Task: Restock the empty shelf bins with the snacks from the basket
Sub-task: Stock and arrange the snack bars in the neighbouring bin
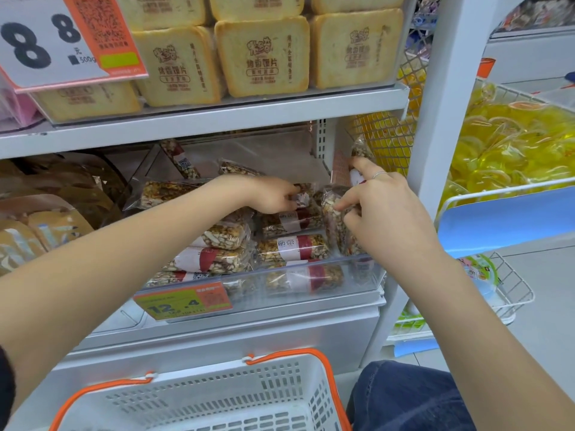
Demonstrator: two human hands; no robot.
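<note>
A clear plastic shelf bin [357,276] on the middle shelf holds several nut snack bars [292,247] in clear wrappers with red and white labels. My left hand [270,194] reaches into the bin and pinches a bar near the back. My right hand [382,209] grips a bundle of upright bars [334,219] at the bin's right end, one bar's top sticking up past the fingers. A white basket with orange handles [217,396] stands below, in front of the shelf; its inside is mostly out of frame.
The shelf above carries toast-shaped snack packs [264,54] and a price sign [46,42]. Brown bags [46,209] fill the bin to the left. A white upright [441,126] bounds the shelf on the right, with wire baskets of yellow packets [510,144] beyond. A green price tag [183,301] hangs on the bin front.
</note>
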